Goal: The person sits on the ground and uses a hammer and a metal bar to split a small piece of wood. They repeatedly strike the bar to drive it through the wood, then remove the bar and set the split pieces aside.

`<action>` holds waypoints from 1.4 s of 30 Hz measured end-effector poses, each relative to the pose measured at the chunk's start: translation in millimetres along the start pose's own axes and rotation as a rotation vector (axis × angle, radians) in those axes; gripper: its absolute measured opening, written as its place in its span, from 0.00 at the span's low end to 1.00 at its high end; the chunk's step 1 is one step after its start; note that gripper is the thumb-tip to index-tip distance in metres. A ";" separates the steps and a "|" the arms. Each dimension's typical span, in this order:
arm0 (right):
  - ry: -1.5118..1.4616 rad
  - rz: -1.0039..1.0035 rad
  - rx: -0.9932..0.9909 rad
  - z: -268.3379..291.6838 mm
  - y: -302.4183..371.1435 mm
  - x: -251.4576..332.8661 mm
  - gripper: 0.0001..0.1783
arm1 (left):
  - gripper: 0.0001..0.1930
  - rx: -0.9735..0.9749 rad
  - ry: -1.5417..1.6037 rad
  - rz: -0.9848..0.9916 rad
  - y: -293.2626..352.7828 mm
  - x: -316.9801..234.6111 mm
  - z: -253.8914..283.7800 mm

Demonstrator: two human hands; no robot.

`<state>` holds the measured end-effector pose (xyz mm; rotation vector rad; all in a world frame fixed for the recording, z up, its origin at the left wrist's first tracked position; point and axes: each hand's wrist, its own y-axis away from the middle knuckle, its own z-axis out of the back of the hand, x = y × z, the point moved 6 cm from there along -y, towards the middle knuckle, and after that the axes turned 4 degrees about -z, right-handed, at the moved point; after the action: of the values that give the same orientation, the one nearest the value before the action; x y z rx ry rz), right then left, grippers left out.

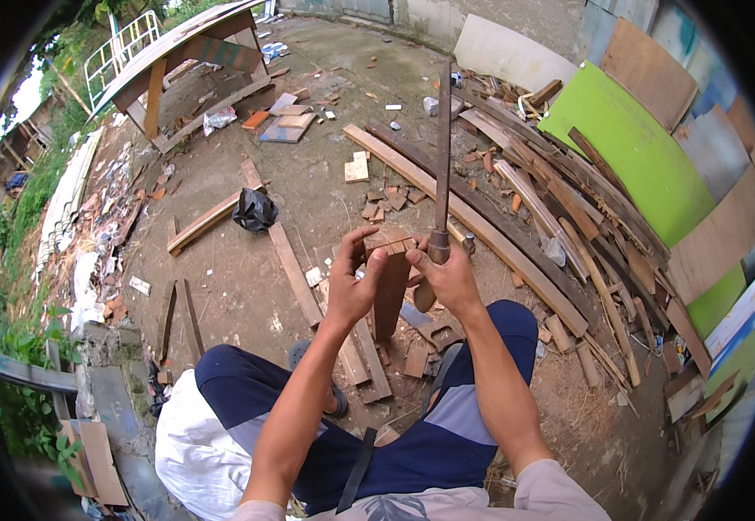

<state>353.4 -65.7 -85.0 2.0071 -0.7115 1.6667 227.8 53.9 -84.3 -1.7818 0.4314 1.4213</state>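
Between my hands a brown wooden board (390, 295) stands on end, its upper end stepped or notched. My left hand (353, 286) grips the upper left side of it, thumb on the near face. On the other side, my right hand (454, 280) is closed round the handle of a long chisel (443, 148), whose narrow, dark metal blade points away from me. The right thumb also reaches the board's right edge. The chisel's wooden butt shows below the hand. My fingers partly hide the board's sides.
Loose planks (295, 273) and wood offcuts (416, 356) lie between and beyond my feet. Long timber beams (473, 221) run along the right, beside a scrap pile (586, 208) and a green panel (629, 148). A black plastic bag (255, 210) sits ahead on the left.
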 end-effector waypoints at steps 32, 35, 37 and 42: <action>0.645 -0.058 -0.386 -50.1 69.7 -30.2 0.14 | 0.15 -0.326 0.064 0.029 -7.5 22.5 20.2; 0.781 0.047 -0.458 -55.1 64.2 -43.6 0.12 | 0.16 -0.375 0.009 -0.001 -7.5 19.4 24.4; 0.919 0.064 -0.476 -53.2 64.6 -42.3 0.12 | 0.16 -0.383 -0.011 0.026 -7.0 17.7 28.0; 1.228 0.058 -0.474 -19.8 52.5 -20.7 0.13 | 0.17 -0.366 -0.094 0.072 -3.6 10.2 19.6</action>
<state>302.1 -91.6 -101.5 0.4303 -0.5691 2.0630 220.6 73.1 -93.4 -1.9894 0.1955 1.7124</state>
